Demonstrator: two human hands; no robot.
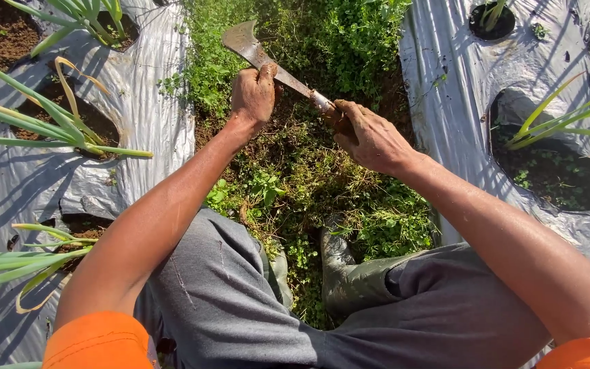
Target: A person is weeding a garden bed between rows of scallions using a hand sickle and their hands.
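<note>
Nearest, grey trousers (227, 294) and green rubber boots (339, 273) frame a weedy furrow (308, 178). Beyond them, the right hand (370, 137) closes around the handle of a rusty hooked blade (254, 49), which slants up and left, above the weeds. The left hand (254, 92) clasps the blade's middle, fingers wrapped over the metal. On both sides, silver plastic mulch (145, 116) covers the beds, with leek-like plants (42, 123) rising from holes.

weeds (322, 171) between plastic sheets (138, 116) (both sides)
</note>
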